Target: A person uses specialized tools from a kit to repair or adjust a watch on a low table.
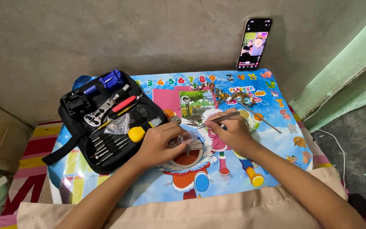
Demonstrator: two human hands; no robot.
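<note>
My left hand [162, 143] rests on the colourful cartoon table [276, 140] and pinches a small clear plastic bag [188, 139]. My right hand [230, 129] grips metal tweezers [220, 119], whose tips point left toward the bag. The two hands almost touch at the middle of the table. What is inside the bag is too small to tell.
An open black tool case [79, 127] lies at the left with red-handled pliers [106, 109], a yellow-handled screwdriver [137, 133], a blue tool [108, 80] and several small drivers. Small metal parts [229, 95] and a thin rod [262, 118] lie behind. A lit phone [254, 43] leans on the wall.
</note>
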